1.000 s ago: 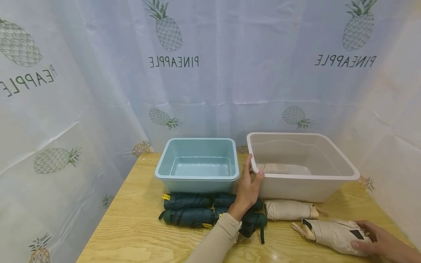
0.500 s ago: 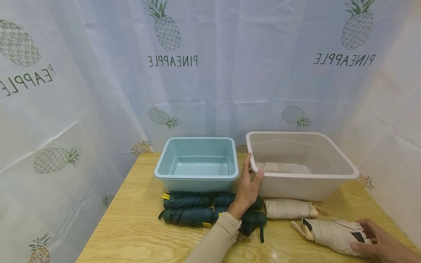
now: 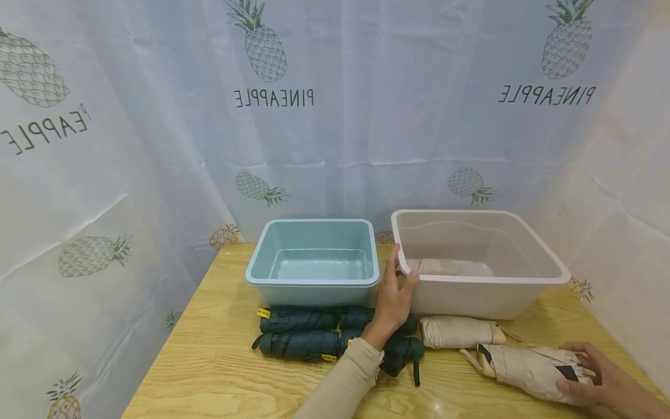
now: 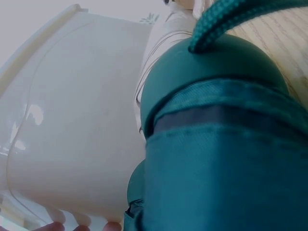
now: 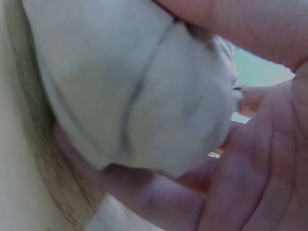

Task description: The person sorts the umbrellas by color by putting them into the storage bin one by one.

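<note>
My left hand (image 3: pixel 396 297) rests against the near left corner of a large beige plastic bin (image 3: pixel 487 299), thumb at the front rim and fingers along its left side. Fingertips (image 4: pixel 55 226) show at the bin's wall in the left wrist view. Dark green folded umbrellas (image 3: pixel 300 345) lie under that forearm; one umbrella (image 4: pixel 221 168) fills much of the left wrist view. My right hand (image 3: pixel 602 378) grips the end of a beige folded umbrella (image 3: pixel 534 371), thumb on one side and fingers beneath, low over the table. Another beige umbrella (image 3: pixel 458 333) lies before the bin.
A light blue bin (image 3: pixel 314 295) stands left of the beige one, with bare bottom showing. A beige folded umbrella (image 3: pixel 438 267) lies inside the beige bin. The wooden table (image 3: pixel 209 349) backs onto a pineapple-print curtain (image 3: pixel 345 134), which also hangs at both sides.
The beige umbrella in my right hand has shifted slightly left, and the fingers of that hand have moved a little on it. My left hand keeps its place at the bin.
</note>
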Tool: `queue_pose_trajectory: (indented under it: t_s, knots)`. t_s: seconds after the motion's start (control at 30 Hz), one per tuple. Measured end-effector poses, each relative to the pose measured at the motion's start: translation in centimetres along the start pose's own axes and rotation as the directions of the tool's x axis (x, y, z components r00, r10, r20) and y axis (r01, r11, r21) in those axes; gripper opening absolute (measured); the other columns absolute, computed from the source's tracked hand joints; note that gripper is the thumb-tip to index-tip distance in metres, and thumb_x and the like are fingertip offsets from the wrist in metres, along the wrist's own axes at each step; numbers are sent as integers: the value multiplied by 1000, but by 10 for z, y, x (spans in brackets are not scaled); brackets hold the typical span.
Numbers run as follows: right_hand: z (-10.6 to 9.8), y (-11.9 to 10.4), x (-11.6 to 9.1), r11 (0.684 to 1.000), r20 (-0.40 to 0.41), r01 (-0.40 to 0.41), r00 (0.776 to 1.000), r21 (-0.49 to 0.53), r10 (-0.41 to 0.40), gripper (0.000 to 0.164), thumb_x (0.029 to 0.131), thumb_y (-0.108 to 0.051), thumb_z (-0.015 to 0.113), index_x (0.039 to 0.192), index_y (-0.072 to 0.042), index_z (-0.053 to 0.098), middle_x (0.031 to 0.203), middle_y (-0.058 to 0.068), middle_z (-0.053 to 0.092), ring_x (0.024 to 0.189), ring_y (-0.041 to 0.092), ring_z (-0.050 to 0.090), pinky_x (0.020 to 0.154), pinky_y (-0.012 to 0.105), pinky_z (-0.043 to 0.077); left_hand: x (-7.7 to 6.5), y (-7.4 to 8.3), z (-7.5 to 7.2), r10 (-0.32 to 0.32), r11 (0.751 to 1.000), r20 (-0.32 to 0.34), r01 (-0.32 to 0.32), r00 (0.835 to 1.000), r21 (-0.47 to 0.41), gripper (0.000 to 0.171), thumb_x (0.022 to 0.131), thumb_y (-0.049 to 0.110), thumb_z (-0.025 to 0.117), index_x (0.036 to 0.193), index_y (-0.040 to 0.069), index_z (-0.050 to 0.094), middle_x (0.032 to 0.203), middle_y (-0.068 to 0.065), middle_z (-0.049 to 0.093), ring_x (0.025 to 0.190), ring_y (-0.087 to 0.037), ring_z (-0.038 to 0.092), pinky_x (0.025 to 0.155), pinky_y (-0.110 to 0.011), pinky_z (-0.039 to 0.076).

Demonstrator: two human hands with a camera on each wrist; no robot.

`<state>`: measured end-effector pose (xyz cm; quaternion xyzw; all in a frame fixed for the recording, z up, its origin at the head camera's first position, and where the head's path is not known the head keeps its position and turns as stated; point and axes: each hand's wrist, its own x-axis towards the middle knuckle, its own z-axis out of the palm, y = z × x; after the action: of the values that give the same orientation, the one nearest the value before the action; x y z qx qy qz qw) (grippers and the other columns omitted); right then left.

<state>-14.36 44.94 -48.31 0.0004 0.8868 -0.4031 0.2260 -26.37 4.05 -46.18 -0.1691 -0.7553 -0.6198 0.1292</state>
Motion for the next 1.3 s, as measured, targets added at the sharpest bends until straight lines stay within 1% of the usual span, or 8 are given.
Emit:
queue_pose_trajectory:
  t_s: [0.1,0.17,0.23,0.3,0.4,0.47,0.77,1.3]
  knots:
    - [0,3,0,999,-40,37,999,21,-36,40,109,-30,46,142,-44,27,152,51,-6,125,81,10,88,65,50,0,0,0,8,1000,5,-8,1000,-4,70,101,51,48,164,37,19,151,-4,52,129,-21,58,101,-47,50]
    - [1,4,-1,998,-80,64,995,-11,-64,45,109,-30,46,148,-41,26,153,47,1,126,78,17,84,55,54,0,0,0,14,1000,7,-14,1000,-6,70,101,50,48,164,37,19,151,-4,51,129,-22,58,101,-47,50]
    - [1,5,-3,996,-118,86,989,-32,-90,50,109,-29,47,154,-30,25,157,23,20,126,73,24,80,46,56,0,-1,0,17,1000,7,-17,1000,-7,70,101,50,48,164,37,19,151,-4,52,129,-21,58,101,-47,50]
    - [0,3,-5,993,-150,103,983,-57,-110,53,108,-28,49,156,-25,27,147,-13,36,132,47,45,75,35,55,0,-1,0,20,1000,4,-20,1000,-8,70,102,49,49,164,37,19,151,-4,52,128,-20,58,101,-46,50]
    - [0,-3,-9,991,-164,135,978,14,-131,50,108,-22,51,154,-32,33,121,-48,32,113,7,62,73,32,57,1,-1,0,22,1000,2,-22,1000,-7,69,102,49,49,163,37,19,150,-4,53,127,-20,58,101,-46,50]
    - [1,-9,-12,990,-181,134,976,48,-123,48,107,-22,53,149,-41,37,117,-50,36,96,-13,58,72,29,58,1,-1,0,19,1000,3,-19,1000,-7,69,102,50,49,163,38,19,150,-5,53,127,-20,58,100,-45,50]
    - [3,-26,-16,989,-306,141,941,-38,-146,41,104,-23,60,142,-30,47,112,-48,39,92,-14,57,68,27,57,0,-1,-1,13,1000,6,-13,1000,-23,70,101,51,49,163,38,19,150,-7,52,128,-22,58,100,-46,50]
    - [-10,-27,-18,989,-328,146,935,20,-132,40,103,-20,61,131,-46,48,108,-46,41,87,-9,61,66,34,60,1,-1,0,31,999,-12,-32,999,-25,71,100,49,49,163,33,22,147,-9,55,126,-22,60,99,-44,51]
